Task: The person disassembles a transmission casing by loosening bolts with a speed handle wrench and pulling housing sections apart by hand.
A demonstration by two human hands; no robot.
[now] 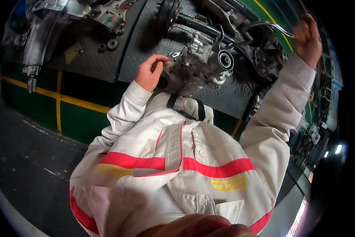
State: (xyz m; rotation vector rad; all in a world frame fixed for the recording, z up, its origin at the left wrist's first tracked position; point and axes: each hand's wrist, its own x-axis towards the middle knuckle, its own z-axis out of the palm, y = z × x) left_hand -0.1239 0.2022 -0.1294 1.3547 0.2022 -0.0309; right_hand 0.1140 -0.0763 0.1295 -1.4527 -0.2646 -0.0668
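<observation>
My right hand point(308, 42) is raised at the upper right, fingers wrapped round the end of a bent metal bar point(266, 23). The bar curves down to the left toward the machine parts on the bench. My left hand point(149, 72) is loosely curled beside a grey metal housing point(195, 73), with a gap between thumb and fingers and nothing visible between them. Whether its fingertips touch the housing I cannot tell. A round ringed fitting point(225, 60) sits on the housing's right side. Behind it lies a dark axle-like shaft point(199, 25).
Diamond-plate benchtop point(142, 51) lies under the parts. On the left are a large silver transmission casing point(43, 35), small metal rings point(113, 44) and a tan tag point(71, 53). More machine parts point(266, 61) lie at right. Yellow lines point(82, 103) cross the green floor below.
</observation>
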